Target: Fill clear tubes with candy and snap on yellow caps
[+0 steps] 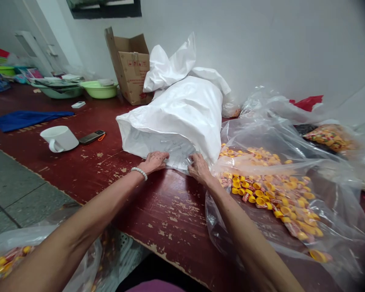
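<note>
A large white woven sack point(188, 101) lies on its side with its mouth toward me. Inside the mouth are several small clear plastic pieces point(170, 142), their exact kind hard to make out. My left hand point(154, 161), with a beaded bracelet point(140, 173) at the wrist, reaches to the sack's lower lip; its fingers are curled together and partly hidden. At the right side of the opening, my right hand point(199, 167) has its fingers bent around a clear plastic piece point(187, 160).
Right of the sack, a clear plastic bag point(331, 178) holds many yellow caps point(258, 192) with red-and-white wrapped pieces. On the worn red table point(170, 211) stand a white mug point(59, 138), a phone point(92, 137), green basins point(99, 90) and a cardboard box point(134, 75).
</note>
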Demonstrator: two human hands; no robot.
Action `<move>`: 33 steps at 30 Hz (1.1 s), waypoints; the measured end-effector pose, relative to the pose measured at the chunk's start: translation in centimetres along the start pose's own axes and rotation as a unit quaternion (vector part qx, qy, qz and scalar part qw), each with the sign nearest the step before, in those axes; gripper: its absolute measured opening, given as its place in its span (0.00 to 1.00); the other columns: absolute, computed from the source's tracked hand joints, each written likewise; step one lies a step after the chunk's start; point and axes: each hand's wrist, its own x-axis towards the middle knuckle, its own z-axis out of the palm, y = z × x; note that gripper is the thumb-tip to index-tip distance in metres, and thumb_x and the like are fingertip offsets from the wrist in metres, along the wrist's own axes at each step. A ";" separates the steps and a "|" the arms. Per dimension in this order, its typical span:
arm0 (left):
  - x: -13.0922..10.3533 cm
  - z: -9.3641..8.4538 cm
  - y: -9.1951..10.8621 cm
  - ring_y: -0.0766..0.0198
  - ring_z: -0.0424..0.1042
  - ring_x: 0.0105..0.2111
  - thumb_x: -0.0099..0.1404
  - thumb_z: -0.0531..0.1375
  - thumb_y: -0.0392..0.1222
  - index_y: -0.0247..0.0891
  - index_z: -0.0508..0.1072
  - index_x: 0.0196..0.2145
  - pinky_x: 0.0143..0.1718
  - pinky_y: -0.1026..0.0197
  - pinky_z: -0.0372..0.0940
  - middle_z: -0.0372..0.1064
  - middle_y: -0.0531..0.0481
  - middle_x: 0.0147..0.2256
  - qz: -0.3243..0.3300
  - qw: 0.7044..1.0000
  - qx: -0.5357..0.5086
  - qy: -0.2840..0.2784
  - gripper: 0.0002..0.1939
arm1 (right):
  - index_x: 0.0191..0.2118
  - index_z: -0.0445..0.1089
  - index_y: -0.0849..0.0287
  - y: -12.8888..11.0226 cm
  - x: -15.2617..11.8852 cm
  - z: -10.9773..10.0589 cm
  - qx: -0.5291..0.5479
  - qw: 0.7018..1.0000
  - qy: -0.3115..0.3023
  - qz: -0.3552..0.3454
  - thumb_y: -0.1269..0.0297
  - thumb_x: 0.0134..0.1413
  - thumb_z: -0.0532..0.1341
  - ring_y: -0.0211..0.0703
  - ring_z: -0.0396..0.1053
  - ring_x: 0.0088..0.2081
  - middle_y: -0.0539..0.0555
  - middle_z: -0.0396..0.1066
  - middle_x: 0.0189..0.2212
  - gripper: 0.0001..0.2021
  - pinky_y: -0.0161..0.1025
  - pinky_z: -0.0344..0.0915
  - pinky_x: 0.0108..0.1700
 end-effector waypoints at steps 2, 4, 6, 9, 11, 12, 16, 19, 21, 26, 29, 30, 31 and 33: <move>-0.2 -0.3 -0.2 0.56 0.66 0.37 0.55 0.56 0.34 0.42 0.72 0.40 0.43 0.57 0.59 0.68 0.48 0.31 -0.005 1.000 -0.005 0.020 0.14 | 0.52 0.62 0.64 0.0 0.0 0.4 0.019 1.000 0.005 -0.002 0.73 0.48 0.55 0.45 0.67 0.42 0.60 0.68 0.44 0.22 0.38 0.62 0.46; -0.2 -0.9 0.0 0.53 0.64 0.41 0.55 0.57 0.34 0.40 0.72 0.39 0.45 0.53 0.58 0.68 0.45 0.35 0.008 0.999 -0.015 0.038 0.12 | 0.55 0.59 0.66 0.1 -0.1 0.8 0.034 0.999 0.015 0.006 0.70 0.50 0.56 0.46 0.68 0.41 0.60 0.70 0.42 0.24 0.39 0.63 0.45; 0.1 -1.4 0.5 0.52 0.63 0.45 0.56 0.57 0.35 0.38 0.71 0.40 0.48 0.51 0.57 0.66 0.42 0.42 0.041 0.997 -0.033 0.049 0.13 | 0.55 0.58 0.67 0.3 -0.2 1.1 0.049 0.998 0.029 0.020 0.68 0.53 0.54 0.47 0.68 0.40 0.61 0.71 0.40 0.22 0.41 0.63 0.44; 0.7 -1.4 1.5 0.57 0.64 0.44 0.59 0.54 0.34 0.36 0.68 0.45 0.47 0.56 0.59 0.66 0.43 0.44 0.103 0.991 -0.074 0.039 0.15 | 0.48 0.64 0.65 0.5 -0.4 1.4 0.071 0.996 0.044 0.025 0.67 0.55 0.53 0.47 0.68 0.42 0.61 0.71 0.40 0.16 0.42 0.63 0.46; 1.1 -0.9 2.0 0.59 0.65 0.41 0.58 0.52 0.30 0.37 0.68 0.45 0.44 0.59 0.60 0.67 0.45 0.40 0.134 0.986 -0.095 0.024 0.18 | 0.43 0.68 0.63 0.6 -0.6 1.4 0.086 0.995 0.052 0.021 0.68 0.53 0.54 0.46 0.67 0.44 0.60 0.70 0.42 0.12 0.42 0.62 0.49; 1.3 -0.6 2.3 0.59 0.65 0.40 0.56 0.51 0.28 0.37 0.69 0.44 0.43 0.60 0.61 0.67 0.45 0.39 0.145 0.984 -0.102 0.016 0.19 | 0.42 0.68 0.62 0.6 -0.6 1.4 0.093 0.994 0.056 0.019 0.70 0.51 0.55 0.46 0.66 0.45 0.60 0.69 0.42 0.12 0.43 0.62 0.50; 2.0 0.3 2.7 0.59 0.65 0.38 0.50 0.52 0.25 0.37 0.73 0.40 0.40 0.60 0.61 0.64 0.44 0.40 0.161 0.980 -0.117 -0.005 0.21 | 0.43 0.68 0.63 0.8 -1.0 1.2 0.131 0.989 0.070 0.025 0.74 0.47 0.54 0.44 0.67 0.45 0.58 0.69 0.42 0.16 0.43 0.63 0.50; 1.9 0.0 2.9 0.59 0.65 0.37 0.51 0.51 0.25 0.37 0.73 0.37 0.41 0.60 0.61 0.64 0.45 0.40 0.151 0.979 -0.133 -0.007 0.18 | 0.47 0.65 0.62 0.9 -1.5 0.9 0.166 0.982 0.077 0.039 0.72 0.48 0.55 0.42 0.69 0.41 0.57 0.71 0.40 0.18 0.42 0.66 0.46; 1.3 -0.6 3.0 0.59 0.65 0.37 0.53 0.52 0.28 0.38 0.72 0.37 0.42 0.59 0.60 0.66 0.46 0.38 0.138 0.979 -0.150 -0.004 0.15 | 0.49 0.64 0.62 0.9 -1.9 0.7 0.187 0.978 0.081 0.047 0.68 0.50 0.56 0.41 0.70 0.36 0.56 0.72 0.38 0.18 0.42 0.67 0.42; -2.2 -1.4 3.2 0.61 0.66 0.32 0.59 0.54 0.40 0.38 0.69 0.42 0.36 0.61 0.62 0.69 0.50 0.32 0.089 0.971 -0.220 -0.003 0.13 | 0.46 0.68 0.59 0.0 -3.5 -0.7 0.216 0.974 0.065 0.023 0.64 0.52 0.58 0.40 0.71 0.34 0.55 0.74 0.38 0.14 0.41 0.67 0.41; -4.6 -1.2 3.6 0.61 0.68 0.35 0.59 0.57 0.46 0.36 0.70 0.45 0.38 0.60 0.63 0.71 0.48 0.37 0.034 0.929 -0.369 -0.011 0.17 | 0.49 0.68 0.58 -0.9 -4.6 -2.1 0.215 0.975 0.056 -0.003 0.65 0.53 0.58 0.40 0.70 0.36 0.56 0.73 0.42 0.16 0.41 0.66 0.43; -5.3 -1.0 3.8 0.60 0.69 0.36 0.58 0.59 0.47 0.36 0.70 0.46 0.39 0.60 0.63 0.72 0.47 0.39 0.012 0.903 -0.430 -0.017 0.20 | 0.50 0.68 0.58 -1.3 -5.0 -2.5 0.211 0.976 0.052 -0.016 0.65 0.54 0.58 0.40 0.70 0.36 0.56 0.73 0.42 0.17 0.41 0.66 0.43; -6.0 -1.0 4.1 0.60 0.70 0.36 0.57 0.60 0.47 0.35 0.70 0.47 0.39 0.59 0.63 0.72 0.46 0.39 -0.006 0.875 -0.484 -0.023 0.21 | 0.50 0.68 0.58 -1.7 -5.4 -2.9 0.205 0.977 0.045 -0.030 0.65 0.54 0.58 0.40 0.70 0.37 0.56 0.73 0.41 0.17 0.40 0.66 0.44; -7.2 -1.0 5.0 0.59 0.71 0.39 0.56 0.62 0.47 0.35 0.71 0.47 0.42 0.58 0.64 0.73 0.45 0.41 -0.018 0.827 -0.561 -0.034 0.22 | 0.51 0.67 0.58 -2.7 -6.2 -3.4 0.201 0.977 0.027 -0.061 0.63 0.56 0.58 0.40 0.70 0.37 0.56 0.72 0.40 0.17 0.40 0.65 0.44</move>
